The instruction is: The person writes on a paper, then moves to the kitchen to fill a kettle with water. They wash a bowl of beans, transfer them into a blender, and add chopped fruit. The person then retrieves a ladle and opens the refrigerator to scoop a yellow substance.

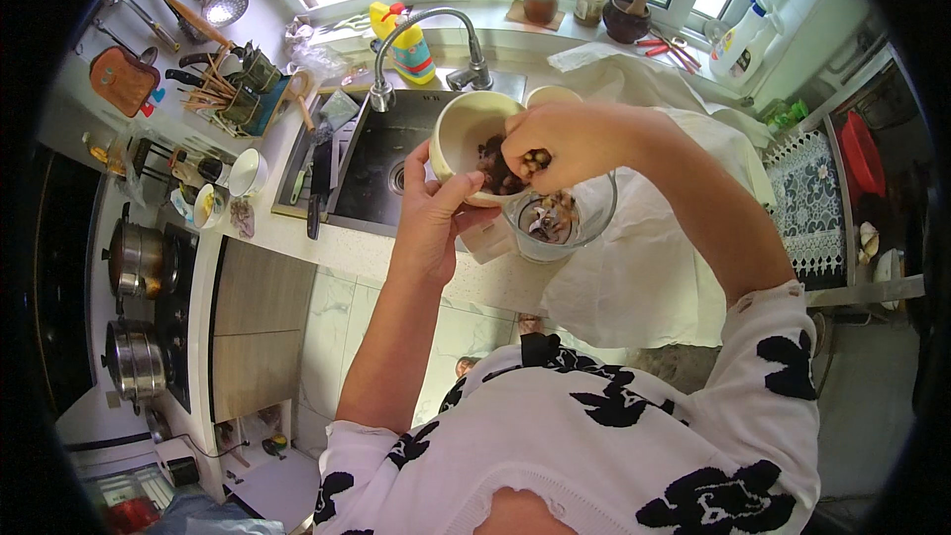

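Observation:
My left hand [438, 215] grips a cream bowl [462, 122] by its near left rim and tilts it to the right. Dark, small pieces of food [492, 163] lie low inside the bowl. Over the bowl's right rim, my right hand [553, 145] is curled around some small round brownish pieces [535, 162]. Just below stands a clear blender jar [594, 227], its metal blades [548, 221] and some food pieces visible at the bottom. A second pale bowl [553, 95] is partly hidden behind my right hand.
The steel sink [371, 163] with a curved faucet [427, 13] lies behind the bowl. A kitchen knife [319, 186] rests along its left edge. White cloth [631, 260] covers the counter at right. Steel pots [137, 260] stand on the stove at left.

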`<action>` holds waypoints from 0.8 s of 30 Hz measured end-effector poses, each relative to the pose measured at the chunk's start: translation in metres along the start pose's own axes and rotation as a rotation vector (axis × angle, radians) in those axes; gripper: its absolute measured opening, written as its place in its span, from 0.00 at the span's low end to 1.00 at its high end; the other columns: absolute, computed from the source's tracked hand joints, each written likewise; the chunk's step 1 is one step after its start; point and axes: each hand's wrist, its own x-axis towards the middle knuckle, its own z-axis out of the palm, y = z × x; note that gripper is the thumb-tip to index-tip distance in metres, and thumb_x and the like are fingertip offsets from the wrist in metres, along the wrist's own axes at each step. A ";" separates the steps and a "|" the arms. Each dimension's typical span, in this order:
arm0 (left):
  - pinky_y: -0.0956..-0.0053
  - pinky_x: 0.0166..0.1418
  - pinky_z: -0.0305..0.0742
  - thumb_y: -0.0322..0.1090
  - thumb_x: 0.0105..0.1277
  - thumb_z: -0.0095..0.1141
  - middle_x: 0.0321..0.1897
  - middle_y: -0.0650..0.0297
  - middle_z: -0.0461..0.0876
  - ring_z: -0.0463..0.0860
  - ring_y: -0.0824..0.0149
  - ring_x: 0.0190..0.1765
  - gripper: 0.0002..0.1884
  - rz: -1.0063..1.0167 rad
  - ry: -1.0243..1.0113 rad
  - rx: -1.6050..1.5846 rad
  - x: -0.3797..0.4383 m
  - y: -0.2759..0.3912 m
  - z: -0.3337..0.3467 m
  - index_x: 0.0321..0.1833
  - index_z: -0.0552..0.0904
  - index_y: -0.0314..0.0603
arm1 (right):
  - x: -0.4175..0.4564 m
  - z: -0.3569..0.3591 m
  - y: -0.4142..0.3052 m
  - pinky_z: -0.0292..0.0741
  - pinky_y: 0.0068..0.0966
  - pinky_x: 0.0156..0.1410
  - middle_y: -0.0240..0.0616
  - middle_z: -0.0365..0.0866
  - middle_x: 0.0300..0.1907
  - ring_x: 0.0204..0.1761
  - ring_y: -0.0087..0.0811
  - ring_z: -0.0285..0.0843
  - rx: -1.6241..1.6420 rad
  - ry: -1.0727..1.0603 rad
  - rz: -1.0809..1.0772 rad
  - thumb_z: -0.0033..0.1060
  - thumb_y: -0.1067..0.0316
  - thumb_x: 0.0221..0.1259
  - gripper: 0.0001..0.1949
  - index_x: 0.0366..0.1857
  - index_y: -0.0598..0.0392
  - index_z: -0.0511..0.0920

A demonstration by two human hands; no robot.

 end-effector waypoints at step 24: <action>0.70 0.42 0.84 0.27 0.57 0.57 0.50 0.54 0.74 0.81 0.63 0.46 0.32 -0.001 -0.030 -0.034 -0.002 -0.011 -0.008 0.65 0.60 0.44 | -0.054 0.049 -0.017 0.72 0.26 0.34 0.43 0.77 0.23 0.25 0.33 0.75 0.385 0.520 0.276 0.58 0.72 0.55 0.05 0.32 0.61 0.80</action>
